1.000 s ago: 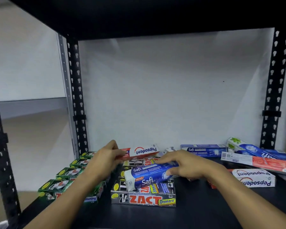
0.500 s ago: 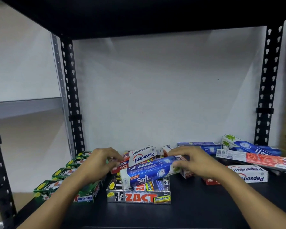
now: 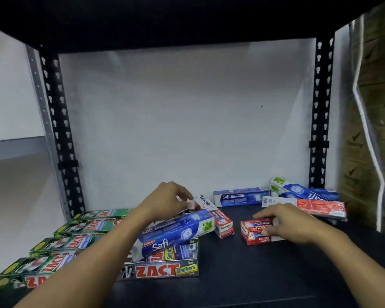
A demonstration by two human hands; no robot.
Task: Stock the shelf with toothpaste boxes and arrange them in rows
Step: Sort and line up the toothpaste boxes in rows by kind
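Two hands were over the shelf (image 3: 231, 274). The right hand (image 3: 287, 223), right of centre, gripped a red box (image 3: 251, 232) lying left to right, its free end toward centre. The left hand (image 3: 169, 201) curled at the far end of a Pepsodent box (image 3: 216, 213); if it pinched, I could not tell.

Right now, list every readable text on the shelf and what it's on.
"ZACT Smokers": grey boxes, front.
"BAHARU", "Safi": blue box atop them.
"Pepsodent": white-red box.
"Safi": rear blue box.
"ZACT": green boxes, left.
"CAVITY FIGHTER", upside down: red box in right hand.
Remaining print: too blurred.
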